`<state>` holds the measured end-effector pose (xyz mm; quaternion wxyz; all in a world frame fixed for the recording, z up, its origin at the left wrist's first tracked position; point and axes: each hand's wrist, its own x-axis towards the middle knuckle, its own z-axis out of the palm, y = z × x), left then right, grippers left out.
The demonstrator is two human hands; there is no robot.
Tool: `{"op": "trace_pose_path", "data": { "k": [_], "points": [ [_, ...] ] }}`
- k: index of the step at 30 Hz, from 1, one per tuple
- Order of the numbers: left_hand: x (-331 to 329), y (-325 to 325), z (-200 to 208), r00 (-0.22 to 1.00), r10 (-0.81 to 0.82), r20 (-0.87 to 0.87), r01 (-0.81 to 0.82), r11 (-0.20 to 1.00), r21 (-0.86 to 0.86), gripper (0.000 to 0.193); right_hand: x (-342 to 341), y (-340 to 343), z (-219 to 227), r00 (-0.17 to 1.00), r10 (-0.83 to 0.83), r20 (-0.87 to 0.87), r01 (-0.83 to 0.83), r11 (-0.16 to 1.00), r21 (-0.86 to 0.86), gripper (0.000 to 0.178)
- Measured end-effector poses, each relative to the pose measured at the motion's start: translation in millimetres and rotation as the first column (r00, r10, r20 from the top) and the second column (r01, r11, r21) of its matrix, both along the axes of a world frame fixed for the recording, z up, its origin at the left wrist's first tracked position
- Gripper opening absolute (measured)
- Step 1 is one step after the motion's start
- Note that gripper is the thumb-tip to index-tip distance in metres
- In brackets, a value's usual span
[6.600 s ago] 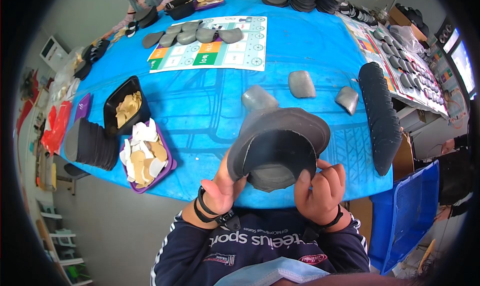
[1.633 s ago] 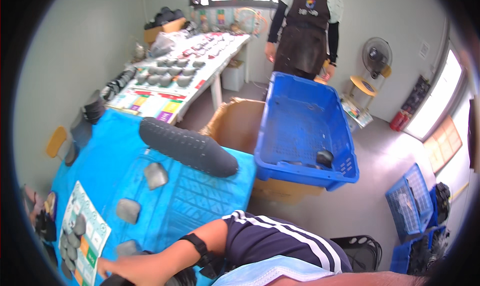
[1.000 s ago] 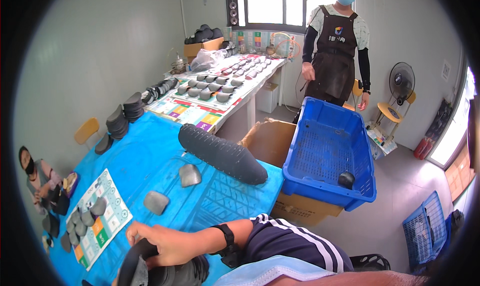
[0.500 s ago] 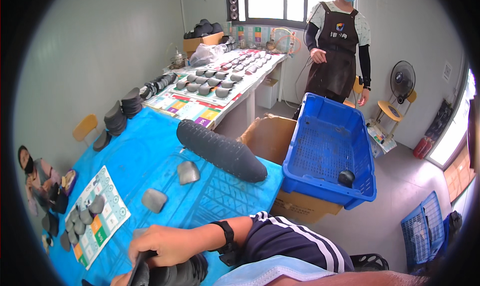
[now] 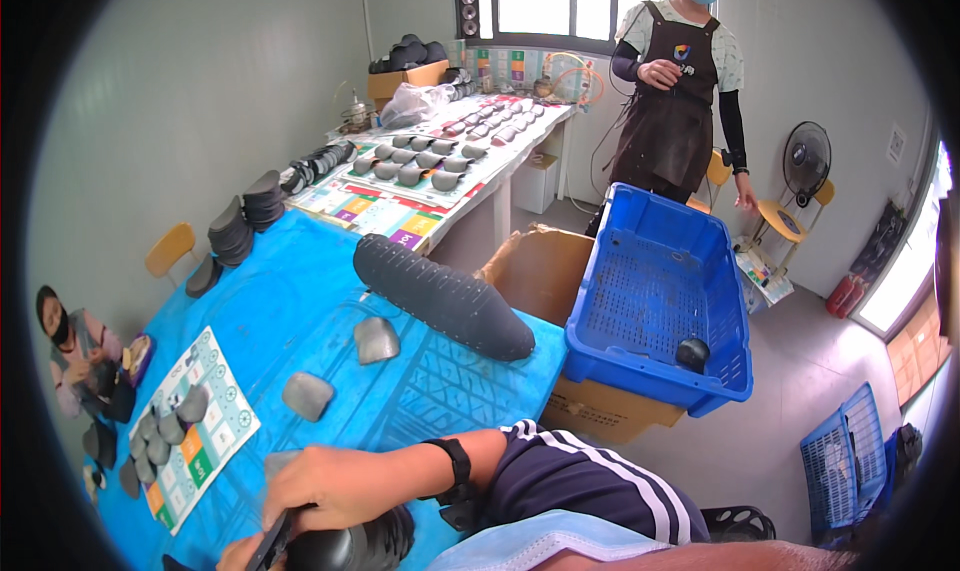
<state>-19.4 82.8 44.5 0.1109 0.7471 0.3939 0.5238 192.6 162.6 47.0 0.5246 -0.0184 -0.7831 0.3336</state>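
Right hand [image 5: 322, 486] grips thin dark piece [image 5: 272, 543], likely steadying it | left hand [image 5: 240, 553] cropped, grip unclear | 2 grey curved pieces [image 5: 308, 397] apart

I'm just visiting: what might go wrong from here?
The right hand holds a dark piece close to other dark pieces, which it might nudge out of place. The black row lies near the edge of the table, so a bump might knock it off. The blue crate seems to rest on an open carton, which might sag.
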Motion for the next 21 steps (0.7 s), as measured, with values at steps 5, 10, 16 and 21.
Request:
{"op": "trace_pose_path", "data": {
  "k": [5, 10, 16, 21],
  "points": [
    [16, -7, 9, 0.997, 0.082, 0.002, -0.082, 0.997, 0.012, 0.020, -1, -1, -2, 0.996, 0.047, 0.073, -0.041, 0.996, -0.076, 0.019],
    [15, -6, 1, 0.979, 0.031, 0.200, -0.024, 0.999, -0.033, 0.017, -4, -7, -1, 0.988, -0.071, 0.134, 0.069, 0.997, 0.022, 0.017],
    [21, -4, 3, 0.991, 0.006, 0.137, 0.007, 0.995, -0.097, 0.016, -4, -4, -6, 0.999, -0.051, 0.005, 0.050, 0.991, 0.124, 0.017],
    [-23, 43, -13, 0.846, -0.328, -0.420, 0.523, 0.664, 0.535, 0.018, -6, -12, -3, 0.995, -0.091, 0.032, 0.084, 0.980, 0.182, 0.016]
  ]
}}
